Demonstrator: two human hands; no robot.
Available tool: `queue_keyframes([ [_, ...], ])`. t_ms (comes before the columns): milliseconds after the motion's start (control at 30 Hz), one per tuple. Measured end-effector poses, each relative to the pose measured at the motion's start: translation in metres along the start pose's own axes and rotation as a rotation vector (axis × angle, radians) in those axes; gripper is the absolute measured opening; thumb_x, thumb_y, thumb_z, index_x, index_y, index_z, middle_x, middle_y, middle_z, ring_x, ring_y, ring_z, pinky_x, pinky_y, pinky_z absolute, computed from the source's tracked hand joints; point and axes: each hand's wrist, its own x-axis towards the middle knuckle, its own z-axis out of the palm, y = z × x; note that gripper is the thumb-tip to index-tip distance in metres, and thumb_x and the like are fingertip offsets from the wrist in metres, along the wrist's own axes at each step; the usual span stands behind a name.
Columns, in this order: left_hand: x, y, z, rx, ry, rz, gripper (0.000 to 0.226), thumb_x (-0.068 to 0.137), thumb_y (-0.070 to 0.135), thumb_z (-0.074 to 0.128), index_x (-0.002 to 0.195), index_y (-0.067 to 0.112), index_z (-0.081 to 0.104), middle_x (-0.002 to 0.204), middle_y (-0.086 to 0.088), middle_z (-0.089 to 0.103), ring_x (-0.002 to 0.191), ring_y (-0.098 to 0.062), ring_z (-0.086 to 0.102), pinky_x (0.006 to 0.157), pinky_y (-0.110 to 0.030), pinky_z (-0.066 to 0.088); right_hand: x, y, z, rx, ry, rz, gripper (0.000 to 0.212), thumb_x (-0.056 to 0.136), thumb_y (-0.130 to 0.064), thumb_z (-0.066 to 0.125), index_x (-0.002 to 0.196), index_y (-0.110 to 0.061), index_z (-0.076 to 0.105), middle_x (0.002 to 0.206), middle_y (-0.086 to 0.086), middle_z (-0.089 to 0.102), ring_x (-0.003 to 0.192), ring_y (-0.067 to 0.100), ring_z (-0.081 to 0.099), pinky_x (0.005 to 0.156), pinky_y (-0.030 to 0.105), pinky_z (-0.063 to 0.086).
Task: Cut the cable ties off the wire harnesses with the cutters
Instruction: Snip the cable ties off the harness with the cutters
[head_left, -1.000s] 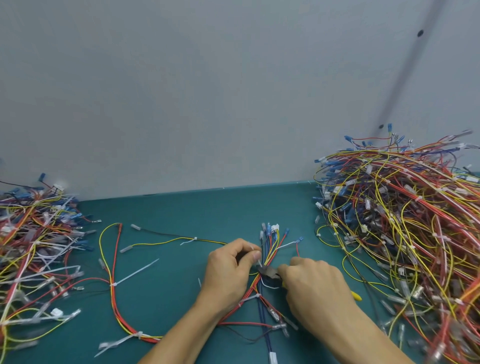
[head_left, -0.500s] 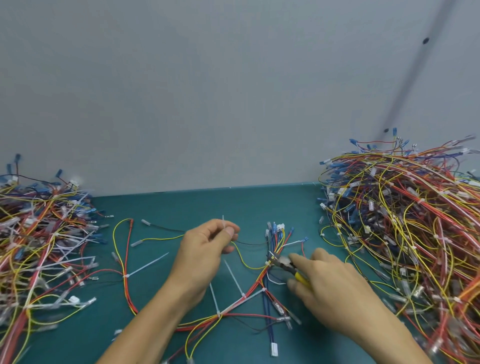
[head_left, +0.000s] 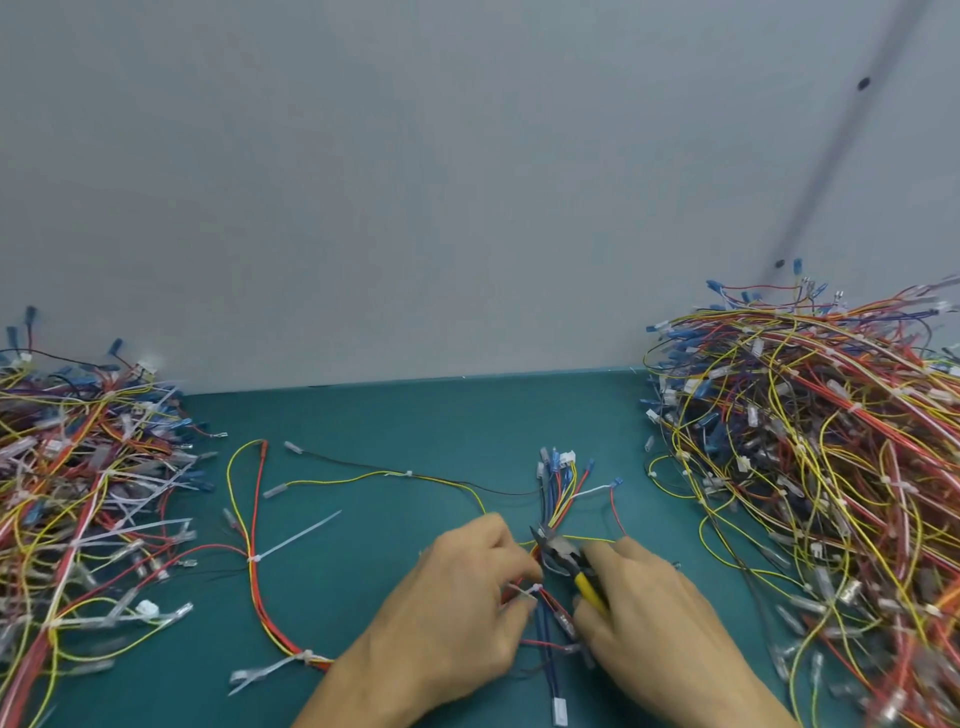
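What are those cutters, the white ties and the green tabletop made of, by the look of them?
The cutters have a grey, dull-shining head, likely steel, and yellow handles that look plastic-coated. The cable tie is a thin, stiff white strip, probably nylon. The tabletop is matte teal, perhaps a rubber mat.

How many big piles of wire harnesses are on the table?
2: the left pile at the left edge, the right pile at the right edge; both continue out of view.

Left hand (head_left: 467, 597) is pinching the harness (head_left: 556, 491) by a white cable tie (head_left: 525, 592). Right hand (head_left: 647, 616) is gripping yellow-handled cutters (head_left: 566, 560), tips sitting at the bundle. Wire pile (head_left: 78, 467) is lying on the table (head_left: 415, 426) left, bigger pile (head_left: 810, 467) right.
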Motion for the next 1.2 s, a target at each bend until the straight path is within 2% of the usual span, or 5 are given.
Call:
queue_keyframes([
  [133, -0.002, -0.001, 0.008, 0.222, -0.164, -0.183, 0.027, 0.089, 0.044, 0.053, 0.105, 0.024, 0.06, 0.1, 0.01, 0.042, 0.094, -0.016, 0.053, 0.083, -0.031, 0.044, 0.0, -0.002, 0.002, 0.013, 0.015, -0.025, 0.014, 0.092, -0.045, 0.037, 0.094, -0.031, 0.034, 0.104, -0.006, 0.041, 0.11, 0.021, 0.047, 0.076, 0.03, 0.03],
  [400, -0.005, -0.001, 0.011, 0.317, -0.099, -0.103, 0.017, 0.093, 0.036, 0.036, 0.101, 0.026, 0.047, 0.106, 0.005, 0.043, 0.093, -0.024, 0.052, 0.079, -0.034, 0.042, 0.001, -0.011, 0.017, -0.038, -0.021, -0.064, 0.032, 0.089, -0.048, 0.04, 0.114, -0.029, 0.042, 0.118, -0.005, 0.043, 0.12, 0.021, 0.041, 0.096, 0.035, 0.034],
  [533, -0.002, -0.006, 0.012, 0.13, 0.025, 0.07, 0.026, 0.093, 0.039, 0.043, 0.096, 0.021, 0.062, 0.095, 0.004, 0.058, 0.087, -0.021, 0.057, 0.077, -0.028, 0.045, 0.003, -0.01, 0.018, -0.003, 0.008, -0.04, 0.033, 0.089, -0.047, 0.042, 0.115, -0.029, 0.04, 0.121, -0.005, 0.047, 0.119, 0.021, 0.043, 0.094, 0.032, 0.035],
  [633, 0.002, -0.01, 0.013, -0.095, 0.06, 0.142, 0.004, 0.084, 0.019, 0.066, 0.085, 0.016, 0.069, 0.081, 0.005, 0.063, 0.074, -0.01, 0.058, 0.07, -0.018, 0.047, 0.003, -0.01, 0.017, 0.024, 0.028, -0.03, 0.025, 0.089, -0.045, 0.043, 0.105, -0.029, 0.032, 0.121, -0.006, 0.048, 0.116, 0.021, 0.045, 0.089, 0.032, 0.034],
  [1200, 0.009, -0.021, 0.025, -0.354, 0.104, -0.069, 0.007, 0.082, 0.016, 0.069, 0.083, 0.021, 0.074, 0.088, 0.013, 0.067, 0.087, -0.005, 0.063, 0.08, -0.014, 0.044, -0.008, 0.0, -0.012, 0.086, 0.095, 0.086, 0.028, 0.085, -0.049, 0.044, 0.105, -0.031, 0.048, 0.097, -0.01, 0.047, 0.104, 0.02, 0.053, 0.078, 0.032, 0.043],
])
